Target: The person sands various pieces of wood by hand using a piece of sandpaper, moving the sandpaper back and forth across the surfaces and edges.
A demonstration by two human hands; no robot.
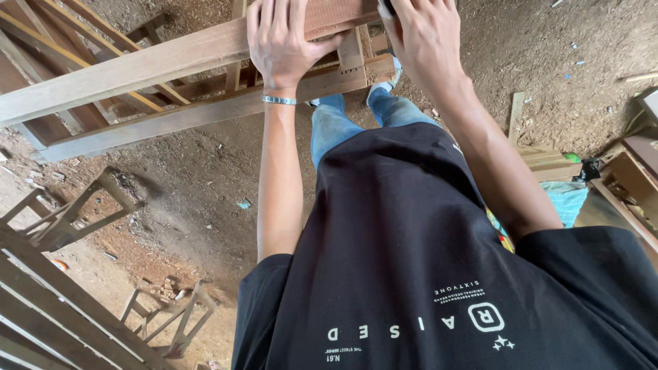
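**While Both Hands Bear on the Wooden Frame: Positions Near to Far**

Where the view begins, closest to the camera, a black T-shirt (425, 260) with pale print covers the torso. Below it, blue jeans (343, 123) run down toward the dirt floor (205, 185).

Both bare arms extend forward from the shirt sleeves. The left arm carries a silver bracelet (279, 100) at the wrist.

The left hand (281, 41) lies palm-down on a reddish wooden board (339, 15) at the top of a wooden frame (171, 62). Its fingers (264, 20) are spread flat and extended over the board; the thumb (327, 45) wraps the near edge. The hand presses rather than clamps.

The right hand (425, 34) rests just beside it, on the right end of the same board. Its fingers are bent downward over a dark object at the top edge of the view. The object is mostly hidden; its kind cannot be told, nor how tightly it is gripped.

The wooden frame stands directly ahead of the person, at the upper edge of the view, with long pale rails running left.

Farther out, smaller slatted wooden frames (68, 212) lie on the dirt floor at left. Wood offcuts (541, 161) and a light blue cloth (569, 199) lie at right.
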